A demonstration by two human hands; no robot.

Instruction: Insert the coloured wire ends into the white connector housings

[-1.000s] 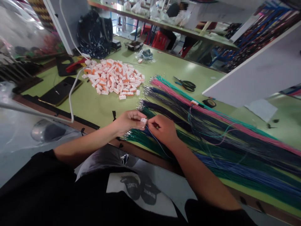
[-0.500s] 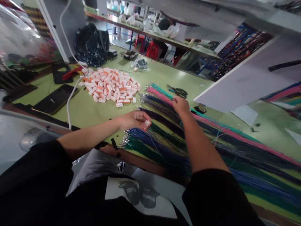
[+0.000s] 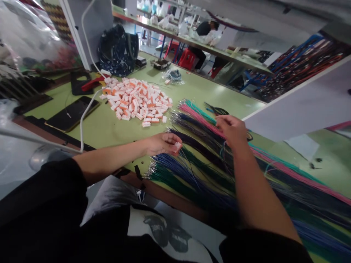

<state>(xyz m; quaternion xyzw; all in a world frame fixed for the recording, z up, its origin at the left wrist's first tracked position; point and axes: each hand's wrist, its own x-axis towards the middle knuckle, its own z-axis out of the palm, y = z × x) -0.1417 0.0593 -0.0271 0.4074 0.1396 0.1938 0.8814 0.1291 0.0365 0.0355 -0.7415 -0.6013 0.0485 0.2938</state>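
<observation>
In left hand [image 3: 162,143], connector [image 3: 177,147], right hand [image 3: 234,132] over pink wires [image 3: 197,116]

The green bench [image 3: 117,130] carries a heap of white-and-orange connectors [image 3: 137,100], coloured wire bundles [image 3: 204,147] laid side by side, a dark phone [image 3: 71,114], a patterned bag [image 3: 116,51], dark-handled pliers [image 3: 219,110] and a small open box [image 3: 160,64].
</observation>
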